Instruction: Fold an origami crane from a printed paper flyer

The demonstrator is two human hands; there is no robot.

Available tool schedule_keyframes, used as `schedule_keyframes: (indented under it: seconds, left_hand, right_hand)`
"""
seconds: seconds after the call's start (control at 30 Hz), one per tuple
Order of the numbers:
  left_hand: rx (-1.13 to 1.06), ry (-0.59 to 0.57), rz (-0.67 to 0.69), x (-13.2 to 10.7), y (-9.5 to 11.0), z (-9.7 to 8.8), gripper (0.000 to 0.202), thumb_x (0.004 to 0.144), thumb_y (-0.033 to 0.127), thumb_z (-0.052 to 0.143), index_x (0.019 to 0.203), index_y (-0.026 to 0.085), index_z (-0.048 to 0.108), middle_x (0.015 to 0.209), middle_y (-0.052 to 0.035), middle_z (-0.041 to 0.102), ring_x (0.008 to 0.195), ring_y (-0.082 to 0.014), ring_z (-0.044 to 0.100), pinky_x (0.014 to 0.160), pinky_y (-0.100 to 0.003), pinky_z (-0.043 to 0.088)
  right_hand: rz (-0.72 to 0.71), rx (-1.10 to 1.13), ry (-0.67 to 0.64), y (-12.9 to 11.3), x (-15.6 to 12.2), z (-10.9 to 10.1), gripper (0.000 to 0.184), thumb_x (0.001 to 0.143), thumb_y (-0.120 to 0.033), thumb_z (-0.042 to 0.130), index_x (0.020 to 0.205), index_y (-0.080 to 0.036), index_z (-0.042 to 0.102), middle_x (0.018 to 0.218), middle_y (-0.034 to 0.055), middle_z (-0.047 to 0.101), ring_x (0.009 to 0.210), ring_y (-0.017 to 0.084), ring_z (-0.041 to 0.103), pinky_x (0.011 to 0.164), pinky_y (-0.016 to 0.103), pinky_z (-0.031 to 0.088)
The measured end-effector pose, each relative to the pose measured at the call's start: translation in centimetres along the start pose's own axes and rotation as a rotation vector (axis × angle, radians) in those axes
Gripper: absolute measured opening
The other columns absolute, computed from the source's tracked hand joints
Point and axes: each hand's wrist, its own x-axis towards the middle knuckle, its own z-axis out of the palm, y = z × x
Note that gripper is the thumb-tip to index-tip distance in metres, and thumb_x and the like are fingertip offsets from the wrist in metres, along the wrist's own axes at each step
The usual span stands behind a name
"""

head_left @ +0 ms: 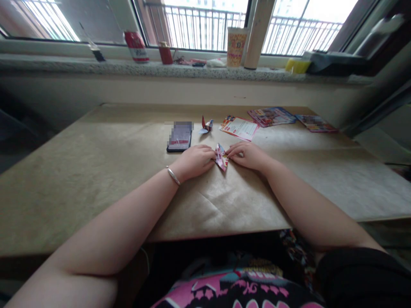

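A small folded piece of colourful printed paper (221,158), pointed at both ends, lies at the middle of the table between my hands. My left hand (198,161) pinches its left edge with the fingertips, the palm resting low over the tabletop. From the other side, my right hand (246,155) has thumb and fingers closed on the right edge. Just behind stands a folded paper crane (207,125) with a red upright point. To the left of the crane lies a phone (180,137), its screen lit and partly blurred.
Printed cards (240,127) lie behind my right hand, with stacks of colourful leaflets (271,116) farther right. The table (96,171) meets a wall below a stone windowsill (199,73). On the sill stand a red can (136,47), a red bottle (165,53) and a patterned cup (236,48).
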Motion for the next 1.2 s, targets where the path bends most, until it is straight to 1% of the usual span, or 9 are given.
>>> schedule_keyframes:
  seconds: [0.27, 0.37, 0.5, 0.63, 0.73, 0.83, 0.93, 1.03, 1.2]
  left_hand:
    - [-0.054, 0.035, 0.057, -0.2, -0.7, 0.6, 0.022, 0.091, 0.024, 0.052, 0.101, 0.017, 0.07, 0.111, -0.0079, 0.071, 0.109, -0.0215, 0.063, 0.102, -0.038, 0.049]
    - [-0.091, 0.027, 0.049, -0.3, -0.7, 1.0, 0.023, 0.09, 0.025, 0.054, 0.107, 0.017, 0.067, 0.116, -0.009, 0.068, 0.114, -0.022, 0.06, 0.105, -0.038, 0.047]
    - [-0.138, 0.006, 0.021, -0.3, -0.6, 1.3, 0.024, 0.091, 0.027, 0.054, 0.11, 0.017, 0.064, 0.129, -0.0105, 0.061, 0.122, -0.0229, 0.056, 0.107, -0.038, 0.045]
    - [-0.153, -0.048, -0.03, -0.2, -0.2, 1.4, 0.026, 0.092, 0.029, 0.053, 0.111, 0.015, 0.061, 0.139, -0.0135, 0.054, 0.128, -0.0246, 0.052, 0.11, -0.039, 0.042]
    - [-0.167, -0.069, -0.073, -0.1, -0.1, 1.4, 0.032, 0.092, 0.033, 0.054, 0.118, 0.014, 0.058, 0.137, -0.0144, 0.056, 0.128, -0.0262, 0.052, 0.11, -0.042, 0.041]
    - [-0.165, -0.07, -0.087, -0.1, -0.1, 1.4, 0.038, 0.091, 0.034, 0.054, 0.125, 0.016, 0.055, 0.136, -0.0126, 0.057, 0.129, -0.0267, 0.051, 0.112, -0.045, 0.038]
    - [-0.152, -0.068, -0.068, -0.1, -0.2, 1.4, 0.038, 0.094, 0.034, 0.049, 0.127, 0.017, 0.056, 0.139, -0.0109, 0.055, 0.133, -0.0262, 0.047, 0.114, -0.045, 0.035]
    - [-0.155, -0.058, -0.052, 0.0, -0.2, 1.3, 0.037, 0.097, 0.034, 0.042, 0.125, 0.016, 0.058, 0.136, -0.0104, 0.057, 0.133, -0.025, 0.046, 0.116, -0.044, 0.034]
    - [-0.173, -0.017, -0.043, -0.1, -0.2, 1.5, 0.033, 0.094, 0.03, 0.049, 0.122, 0.016, 0.059, 0.134, -0.0105, 0.058, 0.136, -0.0245, 0.043, 0.116, -0.043, 0.035]
  right_hand:
    - [0.049, -0.088, 0.027, -0.3, -0.1, 0.0, 0.022, 0.085, -0.023, 0.058, 0.089, -0.024, 0.079, 0.104, 0.0039, 0.076, 0.101, 0.021, 0.069, 0.096, 0.035, 0.051]
    - [0.061, -0.13, 0.019, -0.8, -0.1, -0.1, 0.022, 0.086, -0.031, 0.06, 0.097, -0.022, 0.078, 0.106, 0.006, 0.075, 0.101, 0.023, 0.069, 0.095, 0.037, 0.051]
    - [0.071, -0.152, -0.042, -1.4, -0.1, 0.2, 0.037, 0.084, -0.045, 0.064, 0.111, -0.022, 0.074, 0.116, 0.0076, 0.072, 0.107, 0.025, 0.065, 0.097, 0.039, 0.05]
    - [0.097, -0.228, -0.058, -1.3, -0.2, 0.8, 0.047, 0.083, -0.05, 0.063, 0.121, -0.023, 0.07, 0.129, 0.0094, 0.065, 0.123, 0.031, 0.055, 0.107, 0.046, 0.042]
    - [0.146, -0.25, -0.098, -1.1, -0.4, 1.1, 0.053, 0.084, -0.052, 0.061, 0.13, -0.026, 0.064, 0.139, 0.0093, 0.057, 0.135, 0.036, 0.042, 0.113, 0.052, 0.034]
    - [0.172, -0.234, -0.136, -0.9, -0.5, 1.1, 0.057, 0.085, -0.054, 0.059, 0.136, -0.028, 0.059, 0.144, 0.009, 0.052, 0.139, 0.037, 0.036, 0.114, 0.054, 0.031]
    - [0.176, -0.213, -0.118, -0.6, -0.3, 1.2, 0.066, 0.082, -0.054, 0.062, 0.139, -0.022, 0.055, 0.144, 0.0122, 0.052, 0.138, 0.036, 0.038, 0.114, 0.053, 0.032]
    - [0.148, -0.18, -0.09, -0.3, -0.2, 1.1, 0.067, 0.078, -0.054, 0.066, 0.132, -0.015, 0.059, 0.139, 0.0157, 0.055, 0.133, 0.033, 0.045, 0.114, 0.05, 0.033]
    - [0.117, -0.16, -0.052, 0.0, -0.3, 0.9, 0.057, 0.079, -0.049, 0.066, 0.127, -0.017, 0.063, 0.139, 0.0151, 0.055, 0.132, 0.031, 0.046, 0.113, 0.049, 0.034]
